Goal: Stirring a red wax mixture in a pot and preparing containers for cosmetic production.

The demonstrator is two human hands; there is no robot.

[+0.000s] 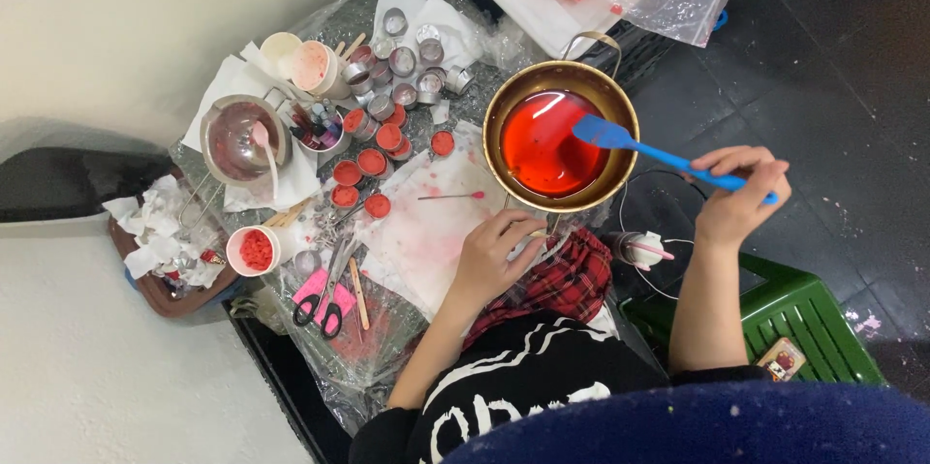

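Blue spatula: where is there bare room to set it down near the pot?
The stained white sheet between the left hand and the filled red tins is mostly bare. Left of it, tins, cups and scissors crowd the surface.

Left hand point(492, 253) palm down, fingers curled, resting flat, forearm bare and angled up from the lower middle. Right hand point(738, 195) raised, fingers closed in a grip, thumb on top, bare forearm near vertical.
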